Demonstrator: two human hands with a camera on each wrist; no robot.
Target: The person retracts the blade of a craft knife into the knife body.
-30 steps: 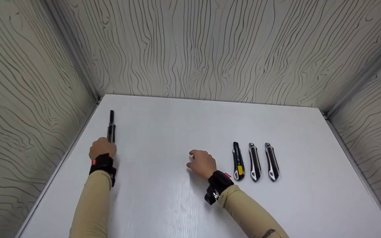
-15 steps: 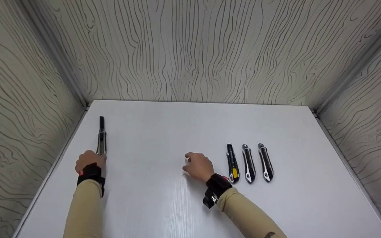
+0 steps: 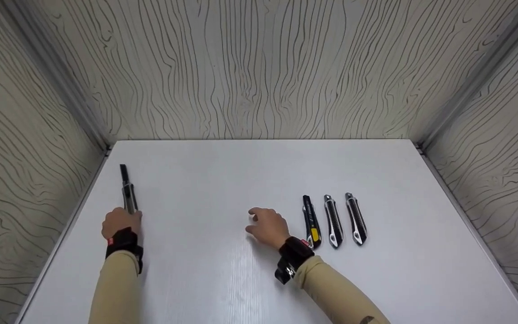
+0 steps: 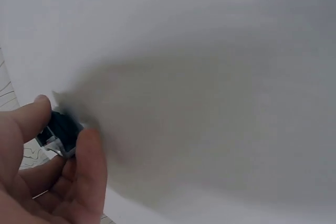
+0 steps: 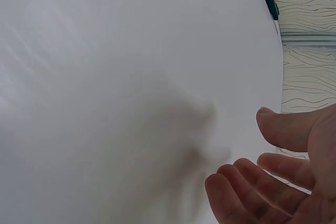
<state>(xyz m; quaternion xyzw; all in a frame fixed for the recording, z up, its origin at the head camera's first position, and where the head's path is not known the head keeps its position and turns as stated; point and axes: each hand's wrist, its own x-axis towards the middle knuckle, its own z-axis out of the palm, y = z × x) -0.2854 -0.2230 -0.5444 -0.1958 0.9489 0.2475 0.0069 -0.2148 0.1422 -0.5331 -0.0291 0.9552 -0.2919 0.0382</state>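
Note:
My left hand (image 3: 122, 222) grips the rear of a silver-and-black utility knife (image 3: 130, 198) at the table's left side. Its black blade (image 3: 124, 173) points to the far edge, tip leaning left. In the left wrist view, thumb and fingers close round the knife's butt end (image 4: 64, 131); the rest of it is hidden. Near the middle of the table is my right hand (image 3: 268, 227), holding nothing, fingers loosely bent and thumb apart. Right of it lies a black utility knife with a yellow slider (image 3: 311, 220), then a silver-and-black one (image 3: 333, 220) and another like it (image 3: 356, 219).
The white tabletop (image 3: 205, 180) meets a wood-patterned back wall (image 3: 250, 72). Similar panels stand at left (image 3: 11, 148) and right (image 3: 502, 148), with grey metal posts in the corners. Both wrists wear black camera straps.
The head view has shifted. My left hand has come slightly nearer, showing more of the knife's handle, and the knife's tip now leans left. My right hand has hardly moved.

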